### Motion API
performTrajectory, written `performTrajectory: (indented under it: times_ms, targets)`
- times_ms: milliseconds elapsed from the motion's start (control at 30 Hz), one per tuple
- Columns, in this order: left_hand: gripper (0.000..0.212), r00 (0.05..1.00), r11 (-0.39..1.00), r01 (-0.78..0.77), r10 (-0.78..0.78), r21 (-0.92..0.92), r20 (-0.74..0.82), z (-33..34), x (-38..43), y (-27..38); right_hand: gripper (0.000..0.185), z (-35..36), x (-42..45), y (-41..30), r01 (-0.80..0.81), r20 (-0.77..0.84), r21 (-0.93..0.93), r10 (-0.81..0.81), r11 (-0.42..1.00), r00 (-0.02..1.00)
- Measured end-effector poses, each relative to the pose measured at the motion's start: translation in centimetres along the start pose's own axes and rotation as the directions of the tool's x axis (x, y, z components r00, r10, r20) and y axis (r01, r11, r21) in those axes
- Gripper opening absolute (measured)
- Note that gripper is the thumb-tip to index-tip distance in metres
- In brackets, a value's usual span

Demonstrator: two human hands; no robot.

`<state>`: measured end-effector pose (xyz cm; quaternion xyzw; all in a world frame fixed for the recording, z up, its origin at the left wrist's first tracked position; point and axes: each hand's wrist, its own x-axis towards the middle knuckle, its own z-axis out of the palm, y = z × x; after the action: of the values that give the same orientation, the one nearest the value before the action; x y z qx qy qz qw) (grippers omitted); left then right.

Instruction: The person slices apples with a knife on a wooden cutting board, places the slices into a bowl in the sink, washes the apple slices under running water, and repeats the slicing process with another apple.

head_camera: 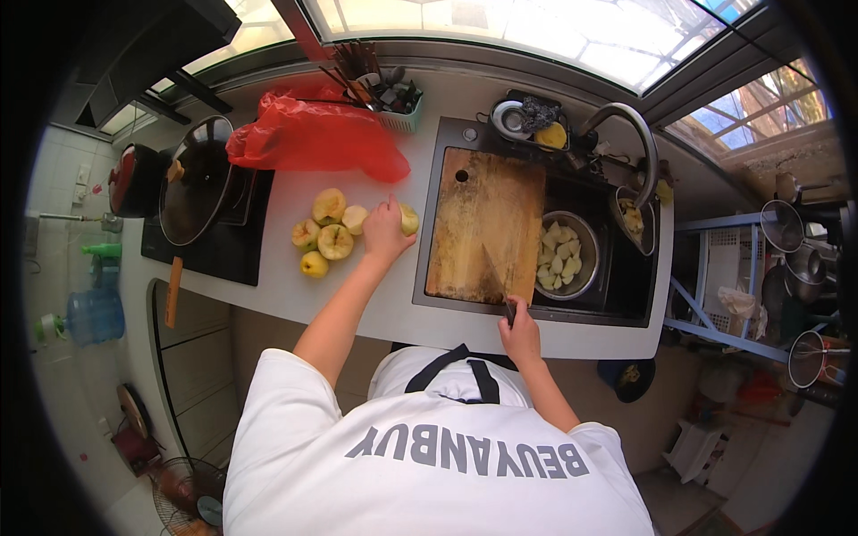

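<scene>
My left hand (387, 231) reaches over the white counter and touches a peeled apple (409, 219) at its right side; the fingers partly hide it, and whether they grip it I cannot tell. Several more peeled, yellowish apples (335, 241) lie in a cluster just left of that hand. My right hand (521, 331) is closed around the handle of a kitchen knife (495, 271), whose blade lies over the lower right part of a wooden cutting board (486, 214). The board rests across the left part of the sink. Right of it, a metal bowl (596, 251) in the sink holds cut pale pieces.
A red plastic bag (315, 137) lies behind the apples, beside a utensil basket (402, 120). A curved faucet (650, 147) and a strainer (647, 234) with scraps are at the sink's right. A lidded pan (198, 181) stands on the cooktop (258, 234) at left.
</scene>
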<state>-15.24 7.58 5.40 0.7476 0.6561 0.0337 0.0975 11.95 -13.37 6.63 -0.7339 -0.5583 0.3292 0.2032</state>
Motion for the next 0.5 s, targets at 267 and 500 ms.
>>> performTrajectory:
  times_ms: [267,500]
  targets:
    - [0.083,0.988,0.876,-0.153,0.147,-0.458,-0.048,3.8,-3.6,9.1,0.032,-4.5,-2.1,-0.8,-0.160,-0.233,0.294,0.233,0.942,0.944]
    - [0.091,0.959,0.789,-0.278,0.257,-0.547,-0.117,4.9,-4.5,9.2,0.032,-6.0,0.1,-3.8,0.004,-0.155,0.319,0.048,0.948,0.987]
